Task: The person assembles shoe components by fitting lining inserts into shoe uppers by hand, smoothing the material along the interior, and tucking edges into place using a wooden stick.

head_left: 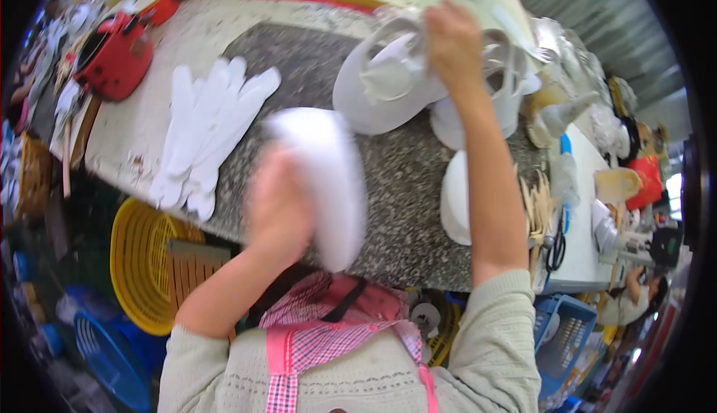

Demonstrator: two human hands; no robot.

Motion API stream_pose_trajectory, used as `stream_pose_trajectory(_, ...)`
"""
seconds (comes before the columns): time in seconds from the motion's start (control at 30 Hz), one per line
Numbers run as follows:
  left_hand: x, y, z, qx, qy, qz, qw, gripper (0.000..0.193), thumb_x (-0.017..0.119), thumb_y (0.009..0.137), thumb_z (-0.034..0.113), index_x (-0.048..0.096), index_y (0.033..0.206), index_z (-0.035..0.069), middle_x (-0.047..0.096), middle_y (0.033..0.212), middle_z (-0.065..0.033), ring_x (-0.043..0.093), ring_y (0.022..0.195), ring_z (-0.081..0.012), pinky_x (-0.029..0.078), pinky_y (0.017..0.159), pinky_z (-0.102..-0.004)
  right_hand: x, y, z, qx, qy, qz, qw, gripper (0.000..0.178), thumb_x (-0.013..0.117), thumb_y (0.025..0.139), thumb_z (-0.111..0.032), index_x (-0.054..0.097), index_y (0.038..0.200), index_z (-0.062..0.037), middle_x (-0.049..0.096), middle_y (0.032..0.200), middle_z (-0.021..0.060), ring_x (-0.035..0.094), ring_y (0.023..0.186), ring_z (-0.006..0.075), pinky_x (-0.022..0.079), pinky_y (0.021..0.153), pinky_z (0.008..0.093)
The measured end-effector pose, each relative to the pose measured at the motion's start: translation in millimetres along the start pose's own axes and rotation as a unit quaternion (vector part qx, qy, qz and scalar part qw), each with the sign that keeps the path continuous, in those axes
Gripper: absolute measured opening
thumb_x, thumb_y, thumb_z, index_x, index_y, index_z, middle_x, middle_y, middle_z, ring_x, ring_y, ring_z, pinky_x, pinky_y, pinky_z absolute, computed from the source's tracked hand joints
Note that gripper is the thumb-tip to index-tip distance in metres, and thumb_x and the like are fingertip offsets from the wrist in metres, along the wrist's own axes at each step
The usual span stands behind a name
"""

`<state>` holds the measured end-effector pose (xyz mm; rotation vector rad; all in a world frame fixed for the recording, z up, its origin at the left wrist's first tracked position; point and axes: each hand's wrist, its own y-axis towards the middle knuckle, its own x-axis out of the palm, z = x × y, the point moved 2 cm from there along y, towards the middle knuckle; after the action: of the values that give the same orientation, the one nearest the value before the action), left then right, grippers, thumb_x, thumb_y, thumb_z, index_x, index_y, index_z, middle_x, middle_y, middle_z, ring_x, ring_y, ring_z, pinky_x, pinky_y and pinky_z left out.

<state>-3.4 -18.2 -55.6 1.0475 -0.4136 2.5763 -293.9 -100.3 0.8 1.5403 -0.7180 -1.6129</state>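
My left hand [278, 211] grips a white oval piece [328, 181] that looks like a shoe sole; it is blurred by motion over the speckled grey stone slab [403, 181]. My right hand [452, 43] reaches far across the bench and closes on a white shoe upper [388, 77] at the top of a heap of white uppers [508, 62]. A fan of flat white soles [209, 129] lies on the slab's left side, apart from both hands.
A red pot [116, 58] stands at the bench's far left. A yellow basket [142, 264] and a blue basket [112, 353] sit below the bench on the left. Wooden sticks [536, 204] and a white sole [455, 200] lie right of my arm. A blue crate [564, 334] is lower right.
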Motion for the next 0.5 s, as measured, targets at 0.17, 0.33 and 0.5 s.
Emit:
stream_pose_trajectory(0.17, 24.6, 25.6, -21.2, -0.079, 0.327, -0.161, 0.928, 0.040, 0.047, 0.092, 0.012, 0.040, 0.130, 0.002, 0.051, 0.117, -0.0051, 0.050, 0.101, -0.0109, 0.040, 0.088, -0.0276, -90.2, -48.7, -78.5, 0.110, 0.205, 0.013, 0.972, 0.010, 0.062, 0.080, -0.011, 0.064, 0.086, -0.0041, 0.062, 0.092, 0.0124, 0.057, 0.086, 0.0302, 0.044, 0.078, 0.0378)
stream_pose_trajectory(0.33, 38.3, 30.9, -27.6, -0.025, 0.532, -0.272, 0.801, 0.037, 0.047, 0.089, 0.007, 0.046, 0.125, -0.002, 0.053, 0.122, -0.0093, 0.052, 0.106, -0.0139, 0.041, 0.091, -0.0276, -103.7, -120.5, -141.2, 0.208, 0.338, -0.137, 0.907, 0.070, 0.078, 0.060, -0.014, 0.047, 0.122, -0.0065, 0.047, 0.119, 0.0159, 0.046, 0.106, 0.0315, 0.040, 0.088, 0.0406)
stream_pose_trajectory(0.5, 60.3, 12.1, -4.0, 0.118, 0.662, -0.331, 0.662, 0.046, 0.059, 0.077, 0.003, 0.049, 0.121, -0.002, 0.053, 0.124, -0.0157, 0.048, 0.120, -0.0258, 0.039, 0.097, -0.0333, -109.6, -158.5, -130.7, 0.286, 0.291, -0.197, 0.891, 0.089, 0.080, 0.055, -0.006, 0.037, 0.134, -0.0114, 0.036, 0.128, 0.0187, 0.040, 0.116, 0.0328, 0.037, 0.093, 0.0426)
